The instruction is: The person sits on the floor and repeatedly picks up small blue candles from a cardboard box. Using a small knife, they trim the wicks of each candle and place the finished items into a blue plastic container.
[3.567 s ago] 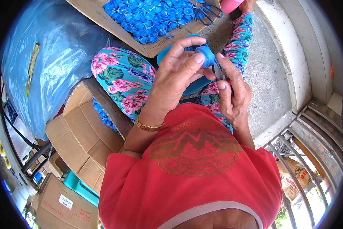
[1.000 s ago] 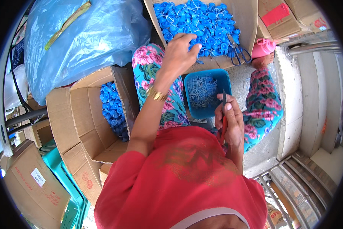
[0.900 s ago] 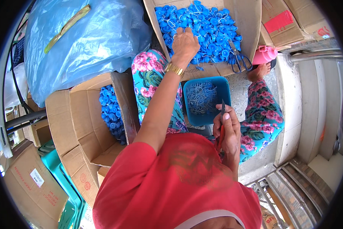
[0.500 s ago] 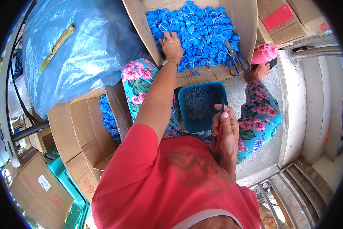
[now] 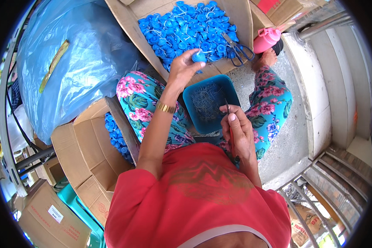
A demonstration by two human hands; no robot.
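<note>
Blue cap (image 5: 199, 56) pinched in my left hand (image 5: 182, 71) fingertips, above cardboard box's (image 5: 130, 25) near edge; right hand (image 5: 237, 132) fingers pressed on small tool (image 5: 227, 108).

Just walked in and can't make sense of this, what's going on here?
A person in a red shirt sits on the floor. The left hand holds up one blue plastic cap beside the big cardboard box full of such caps. The right hand grips a thin metal tool over a blue tray of small metal bits resting on the lap. Scissors lie in the cap box, and a second box at the left also holds blue caps.
</note>
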